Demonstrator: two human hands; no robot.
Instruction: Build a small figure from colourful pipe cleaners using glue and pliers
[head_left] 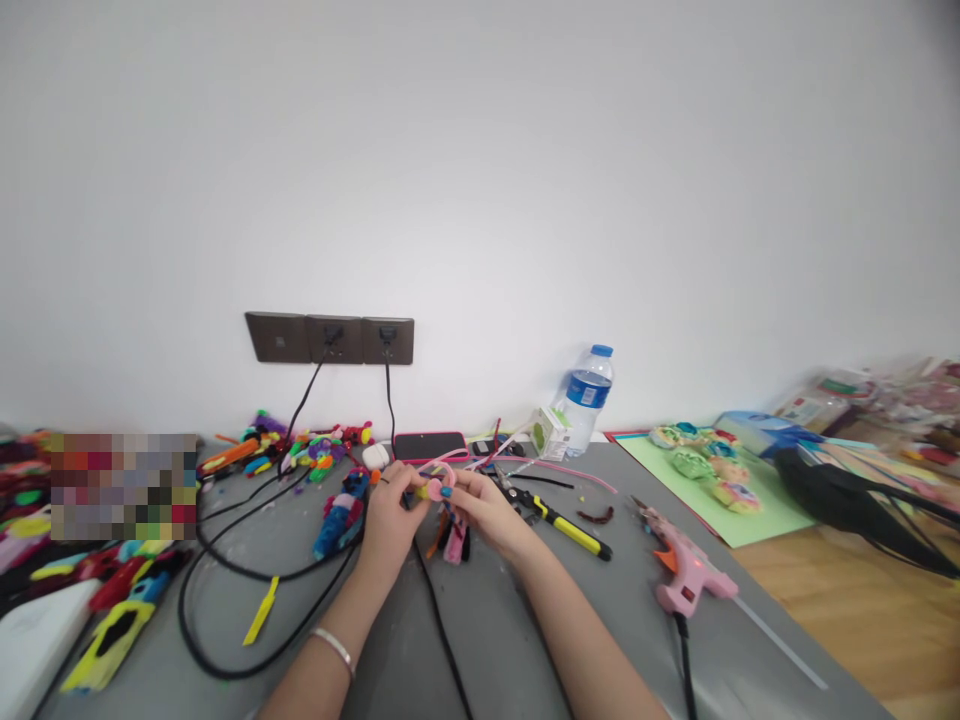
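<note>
Two bare forearms (577,620) reach in from the bottom edge, one silver bracelet (332,648) on the left wrist, and meet over a grey counter (390,645). One small pink piece (436,490) with a yellow part sits between the hands: the left hand (390,510) has its grip closed in on one side, and the right hand (484,510) has its grip pinched on the other. Short fuzzy strips (454,542), too overlapped to count, show just below. One blue-and-red fuzzy bundle (337,520) lies left of the left hand. Beyond are one phone (430,446) and one white earphone case (376,456). To the right lie one pair of pliers (574,532) and one pink glue gun (694,575) with one glue stick (780,642) protruding; near the wall are one water bottle (589,400) and one small carton (550,433). At least four rosettes (739,496) rest on green paper (694,505). Three socket panels (279,340) hold two plugs (388,335).
</note>
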